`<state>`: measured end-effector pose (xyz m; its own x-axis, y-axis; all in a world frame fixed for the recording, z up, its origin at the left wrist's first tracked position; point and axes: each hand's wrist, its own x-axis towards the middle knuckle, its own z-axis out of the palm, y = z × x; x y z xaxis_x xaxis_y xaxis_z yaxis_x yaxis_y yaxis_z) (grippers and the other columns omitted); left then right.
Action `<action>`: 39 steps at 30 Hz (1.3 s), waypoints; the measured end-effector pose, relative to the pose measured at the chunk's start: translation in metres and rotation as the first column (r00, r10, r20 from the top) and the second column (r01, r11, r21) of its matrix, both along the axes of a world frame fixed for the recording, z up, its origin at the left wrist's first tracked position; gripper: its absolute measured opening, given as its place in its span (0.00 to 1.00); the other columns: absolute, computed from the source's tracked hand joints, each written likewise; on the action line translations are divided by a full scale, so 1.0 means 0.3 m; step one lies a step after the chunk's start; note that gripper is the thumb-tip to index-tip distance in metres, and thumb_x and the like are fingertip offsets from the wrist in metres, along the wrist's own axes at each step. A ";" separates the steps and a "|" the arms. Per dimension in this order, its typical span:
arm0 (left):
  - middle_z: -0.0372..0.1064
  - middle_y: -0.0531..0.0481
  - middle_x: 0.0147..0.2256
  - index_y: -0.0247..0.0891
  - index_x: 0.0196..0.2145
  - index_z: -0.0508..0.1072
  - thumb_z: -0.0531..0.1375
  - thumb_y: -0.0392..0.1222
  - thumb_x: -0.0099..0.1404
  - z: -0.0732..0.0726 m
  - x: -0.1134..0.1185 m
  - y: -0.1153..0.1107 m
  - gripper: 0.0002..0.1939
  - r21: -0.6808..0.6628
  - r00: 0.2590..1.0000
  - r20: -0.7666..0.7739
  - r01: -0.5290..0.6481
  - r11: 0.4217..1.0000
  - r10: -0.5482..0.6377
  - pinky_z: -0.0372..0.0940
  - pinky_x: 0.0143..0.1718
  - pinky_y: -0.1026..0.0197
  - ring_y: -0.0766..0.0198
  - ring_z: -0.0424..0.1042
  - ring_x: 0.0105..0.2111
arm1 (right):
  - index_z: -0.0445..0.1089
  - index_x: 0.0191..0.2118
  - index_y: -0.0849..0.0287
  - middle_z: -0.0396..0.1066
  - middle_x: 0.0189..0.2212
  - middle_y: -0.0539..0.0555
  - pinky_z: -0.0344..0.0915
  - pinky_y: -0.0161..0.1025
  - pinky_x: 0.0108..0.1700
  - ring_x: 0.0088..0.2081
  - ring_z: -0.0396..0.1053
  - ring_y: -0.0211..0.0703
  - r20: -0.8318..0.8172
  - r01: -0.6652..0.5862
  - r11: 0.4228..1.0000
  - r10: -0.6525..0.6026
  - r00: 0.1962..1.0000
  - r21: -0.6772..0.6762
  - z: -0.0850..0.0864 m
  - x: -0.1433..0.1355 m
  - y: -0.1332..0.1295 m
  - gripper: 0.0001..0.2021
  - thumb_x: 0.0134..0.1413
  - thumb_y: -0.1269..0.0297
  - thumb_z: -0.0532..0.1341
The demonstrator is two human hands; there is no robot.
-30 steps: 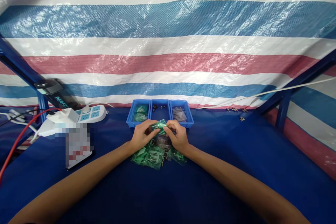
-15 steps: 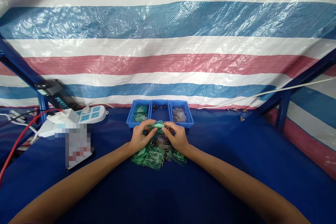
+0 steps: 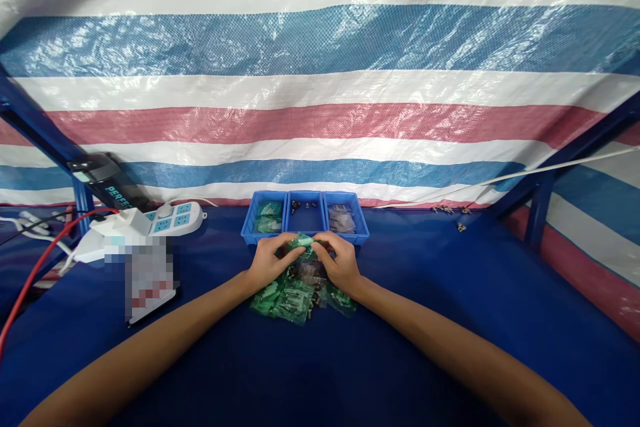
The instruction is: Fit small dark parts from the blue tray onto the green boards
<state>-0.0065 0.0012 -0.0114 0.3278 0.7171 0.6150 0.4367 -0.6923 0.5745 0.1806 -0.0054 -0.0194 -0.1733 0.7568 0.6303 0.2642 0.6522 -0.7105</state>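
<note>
Between my two hands is a small green plastic packet (image 3: pixel 303 240), pinched from both sides. My left hand (image 3: pixel 269 260) has thumb and fingers closed on its left edge. On the other edge, my right hand (image 3: pixel 340 259) grips with thumb and forefinger. Below lies a pile of green packets (image 3: pixel 293 300), mixed with clear packets (image 3: pixel 310 272) and small metal pieces (image 3: pixel 311 307). Just beyond my hands stand three blue bins: the left bin (image 3: pixel 246 230) contains green packets, the middle bin (image 3: pixel 306 221) a few metal pieces, the right bin (image 3: pixel 364 232) clear packets.
To the left are a white power strip (image 3: pixel 193 219), a red cable (image 3: pixel 37 267), a black bottle (image 3: pixel 113 183) and a blurred-out flat device (image 3: pixel 150 287). More small metal pieces (image 3: pixel 461 227) lie at the back right. A striped sheet (image 3: pixel 320 120) hangs behind the blue table (image 3: pixel 425 293).
My fingers have shifted slightly on the green packet, which now shows more of its surface and hangs a little lower. The bins and pile look the same.
</note>
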 end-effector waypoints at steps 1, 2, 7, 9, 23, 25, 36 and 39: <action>0.65 0.55 0.19 0.36 0.38 0.73 0.60 0.46 0.63 0.000 0.000 0.001 0.11 -0.010 1.000 -0.003 0.003 1.000 -0.003 0.56 0.19 0.69 0.71 0.61 0.17 | 0.69 0.36 0.58 0.68 0.26 0.53 0.65 0.34 0.25 0.23 0.65 0.37 -0.002 0.000 1.000 0.000 1.000 0.003 0.001 0.000 0.000 0.09 0.61 0.60 0.55; 0.65 0.55 0.18 0.36 0.38 0.73 0.60 0.46 0.63 0.000 0.001 0.002 0.10 -0.021 1.000 -0.005 0.011 1.000 -0.011 0.56 0.19 0.69 0.72 0.61 0.17 | 0.69 0.36 0.58 0.68 0.27 0.53 0.65 0.34 0.25 0.23 0.65 0.37 -0.003 0.000 1.000 0.000 1.000 0.008 0.001 0.000 -0.001 0.09 0.61 0.60 0.55; 0.63 0.56 0.18 0.36 0.37 0.72 0.59 0.44 0.63 0.006 0.004 0.004 0.09 -0.064 0.997 -0.014 0.072 0.995 -0.073 0.56 0.19 0.69 0.72 0.60 0.16 | 0.69 0.36 0.58 0.67 0.26 0.52 0.64 0.34 0.25 0.23 0.64 0.36 0.008 0.009 0.999 -0.010 1.000 0.032 0.004 0.000 -0.002 0.08 0.61 0.62 0.56; 0.63 0.56 0.18 0.36 0.37 0.72 0.59 0.44 0.64 0.008 0.005 0.004 0.09 -0.075 0.996 -0.019 0.087 0.993 -0.089 0.57 0.19 0.70 0.73 0.60 0.16 | 0.69 0.36 0.58 0.67 0.26 0.52 0.64 0.34 0.25 0.23 0.64 0.36 0.011 0.011 1.000 -0.011 1.000 0.028 0.003 0.000 -0.001 0.08 0.61 0.61 0.55; 0.66 0.55 0.22 0.37 0.40 0.69 0.55 0.47 0.65 -0.003 0.003 0.010 0.11 -0.050 0.995 -0.096 0.031 0.998 -0.036 0.58 0.19 0.70 0.71 0.63 0.17 | 0.70 0.38 0.58 0.68 0.28 0.53 0.65 0.34 0.25 0.23 0.65 0.36 0.013 -0.013 0.999 0.012 1.000 0.030 -0.001 -0.001 0.003 0.08 0.61 0.62 0.55; 0.68 0.53 0.25 0.37 0.39 0.69 0.55 0.47 0.66 -0.004 0.004 0.010 0.11 -0.091 0.994 -0.092 0.047 0.995 -0.055 0.60 0.20 0.69 0.70 0.65 0.19 | 0.70 0.38 0.58 0.69 0.28 0.53 0.65 0.34 0.24 0.22 0.65 0.36 0.008 -0.007 1.000 0.006 1.000 0.027 -0.001 -0.001 0.002 0.08 0.61 0.62 0.55; 0.73 0.49 0.28 0.36 0.36 0.74 0.57 0.45 0.65 0.005 0.005 0.005 0.10 -0.007 0.999 -0.011 0.038 0.999 -0.038 0.65 0.26 0.67 0.67 0.71 0.25 | 0.70 0.38 0.58 0.70 0.28 0.54 0.65 0.35 0.24 0.23 0.65 0.37 0.010 -0.009 1.000 0.008 1.000 0.009 0.001 -0.002 0.007 0.10 0.61 0.60 0.54; 0.73 0.49 0.28 0.36 0.35 0.74 0.57 0.44 0.65 0.013 0.008 0.004 0.10 0.021 0.997 0.015 0.073 0.997 -0.073 0.66 0.27 0.66 0.66 0.71 0.26 | 0.70 0.38 0.58 0.70 0.27 0.54 0.65 0.35 0.24 0.23 0.65 0.37 0.017 -0.018 1.000 0.018 1.000 0.000 0.001 -0.002 0.009 0.11 0.62 0.59 0.54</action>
